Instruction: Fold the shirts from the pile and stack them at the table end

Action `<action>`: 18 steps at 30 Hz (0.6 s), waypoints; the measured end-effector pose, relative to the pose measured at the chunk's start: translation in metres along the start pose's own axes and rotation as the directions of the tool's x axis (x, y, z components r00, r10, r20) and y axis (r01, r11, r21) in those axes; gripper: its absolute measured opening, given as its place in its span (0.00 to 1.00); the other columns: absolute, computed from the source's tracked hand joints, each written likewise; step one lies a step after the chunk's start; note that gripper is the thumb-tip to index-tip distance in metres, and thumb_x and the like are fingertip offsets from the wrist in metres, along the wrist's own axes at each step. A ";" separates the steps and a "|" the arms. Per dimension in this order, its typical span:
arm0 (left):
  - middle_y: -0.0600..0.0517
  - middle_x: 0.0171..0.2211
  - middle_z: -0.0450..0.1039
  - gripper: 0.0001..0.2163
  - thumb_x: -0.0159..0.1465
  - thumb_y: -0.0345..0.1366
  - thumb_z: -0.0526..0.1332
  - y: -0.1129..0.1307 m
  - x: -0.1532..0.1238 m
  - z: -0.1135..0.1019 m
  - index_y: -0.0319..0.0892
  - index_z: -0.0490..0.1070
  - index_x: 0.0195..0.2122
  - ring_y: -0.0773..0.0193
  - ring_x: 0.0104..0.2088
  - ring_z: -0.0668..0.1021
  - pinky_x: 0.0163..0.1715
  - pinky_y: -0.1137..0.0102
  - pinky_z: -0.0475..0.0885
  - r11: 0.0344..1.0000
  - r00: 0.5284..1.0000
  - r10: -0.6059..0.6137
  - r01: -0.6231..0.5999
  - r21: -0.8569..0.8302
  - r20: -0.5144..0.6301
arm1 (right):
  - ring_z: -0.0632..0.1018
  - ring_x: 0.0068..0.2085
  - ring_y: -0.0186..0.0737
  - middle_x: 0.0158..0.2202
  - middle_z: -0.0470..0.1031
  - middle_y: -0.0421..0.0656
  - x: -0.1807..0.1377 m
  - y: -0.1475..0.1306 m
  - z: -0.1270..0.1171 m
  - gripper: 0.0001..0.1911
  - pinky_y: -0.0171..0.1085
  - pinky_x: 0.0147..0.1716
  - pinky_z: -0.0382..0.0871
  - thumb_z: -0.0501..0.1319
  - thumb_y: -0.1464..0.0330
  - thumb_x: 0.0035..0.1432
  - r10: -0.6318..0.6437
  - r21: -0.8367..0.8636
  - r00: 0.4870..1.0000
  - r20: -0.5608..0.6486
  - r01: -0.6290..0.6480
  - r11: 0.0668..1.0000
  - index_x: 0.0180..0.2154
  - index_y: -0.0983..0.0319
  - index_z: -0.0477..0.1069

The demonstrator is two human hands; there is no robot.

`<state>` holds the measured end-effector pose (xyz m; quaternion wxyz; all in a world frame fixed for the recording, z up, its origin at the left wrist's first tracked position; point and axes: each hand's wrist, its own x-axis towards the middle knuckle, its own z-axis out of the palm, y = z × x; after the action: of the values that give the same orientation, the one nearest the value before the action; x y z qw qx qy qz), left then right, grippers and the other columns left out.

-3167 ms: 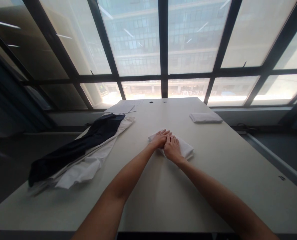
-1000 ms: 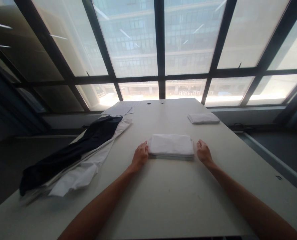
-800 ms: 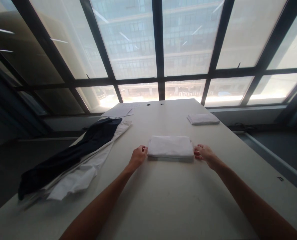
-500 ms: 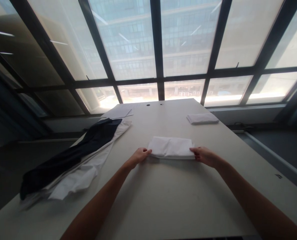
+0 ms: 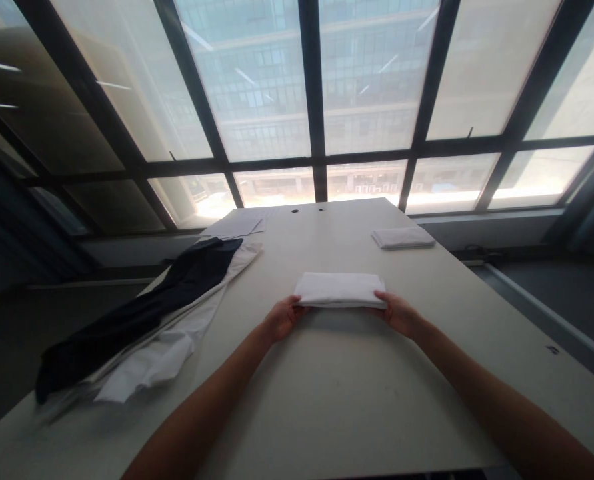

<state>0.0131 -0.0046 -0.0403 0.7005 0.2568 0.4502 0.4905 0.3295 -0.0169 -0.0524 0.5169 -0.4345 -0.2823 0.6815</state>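
A folded white cloth (image 5: pixel 339 290) is held just above the middle of the pale table (image 5: pixel 327 393). My left hand (image 5: pixel 281 317) grips its near left corner, fingers curled under the edge. At the near right corner my right hand (image 5: pixel 397 312) holds it the same way. Both arms reach forward from the bottom of the view.
A second folded white cloth (image 5: pixel 403 237) lies at the far right of the table. A dark garment (image 5: pixel 141 310) lies over unfolded white fabric (image 5: pixel 167 347) along the left edge. Papers (image 5: pixel 234 227) sit at the far left corner. Large windows stand behind the table.
My hands went from resting beside the folded cloth to sliding under its near corners and taking hold. The cloth has come up off the table.
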 end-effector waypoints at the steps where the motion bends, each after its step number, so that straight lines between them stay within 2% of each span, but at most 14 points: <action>1: 0.41 0.45 0.80 0.09 0.67 0.24 0.57 0.000 0.000 0.001 0.31 0.74 0.45 0.61 0.39 0.84 0.43 0.71 0.81 1.000 1.000 -0.002 0.002 -0.029 0.004 | 0.82 0.48 0.45 0.48 0.81 0.46 0.001 0.001 0.001 0.11 0.45 0.48 0.80 0.62 0.70 0.61 -0.010 0.014 0.999 -0.030 0.011 1.000 0.46 0.60 0.73; 4: 0.41 0.46 0.80 0.10 0.67 0.24 0.57 0.000 -0.001 0.004 0.32 0.74 0.46 0.60 0.44 0.83 0.46 0.70 0.81 0.996 1.000 0.010 -0.011 -0.091 -0.005 | 0.80 0.53 0.49 0.49 0.81 0.47 0.000 0.007 0.005 0.13 0.51 0.52 0.78 0.56 0.61 0.66 -0.082 0.035 0.996 -0.037 0.083 0.996 0.47 0.59 0.72; 8: 0.41 0.51 0.79 0.11 0.67 0.24 0.56 -0.002 -0.005 0.010 0.32 0.74 0.47 0.59 0.50 0.82 0.51 0.71 0.79 0.991 1.000 0.020 -0.019 -0.130 0.009 | 0.76 0.59 0.56 0.53 0.79 0.50 -0.011 0.020 0.018 0.28 0.60 0.55 0.72 0.50 0.43 0.65 -0.162 0.120 0.982 0.102 0.149 0.982 0.50 0.55 0.72; 10: 0.41 0.53 0.77 0.12 0.66 0.24 0.57 -0.007 -0.009 0.015 0.32 0.74 0.49 0.58 0.53 0.80 0.54 0.70 0.78 0.993 0.998 0.020 -0.013 -0.119 0.058 | 0.75 0.59 0.57 0.54 0.78 0.49 -0.013 0.027 0.028 0.30 0.62 0.56 0.70 0.51 0.40 0.63 -0.149 0.190 0.974 0.172 0.115 0.975 0.51 0.54 0.70; 14: 0.42 0.57 0.75 0.21 0.61 0.22 0.63 -0.024 -0.020 0.029 0.37 0.71 0.56 0.53 0.57 0.78 0.59 0.63 0.74 0.998 0.972 0.037 -0.026 -0.050 0.232 | 0.74 0.60 0.57 0.58 0.75 0.50 -0.003 0.041 0.050 0.28 0.60 0.54 0.71 0.55 0.43 0.62 -0.101 0.228 0.968 0.229 0.047 0.972 0.52 0.55 0.69; 18: 0.41 0.58 0.74 0.27 0.58 0.25 0.70 -0.034 -0.027 0.038 0.40 0.69 0.59 0.49 0.58 0.77 0.61 0.58 0.72 0.998 0.940 0.025 -0.041 0.042 0.339 | 0.75 0.58 0.53 0.53 0.78 0.49 0.018 0.048 0.062 0.16 0.52 0.50 0.76 0.58 0.57 0.61 -0.107 0.203 0.988 0.113 0.082 0.976 0.47 0.57 0.70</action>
<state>0.0594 -0.0396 -0.0396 0.7527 0.3617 0.3304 0.4397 0.2513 -0.0110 -0.0695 0.5709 -0.3242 -0.2652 0.7062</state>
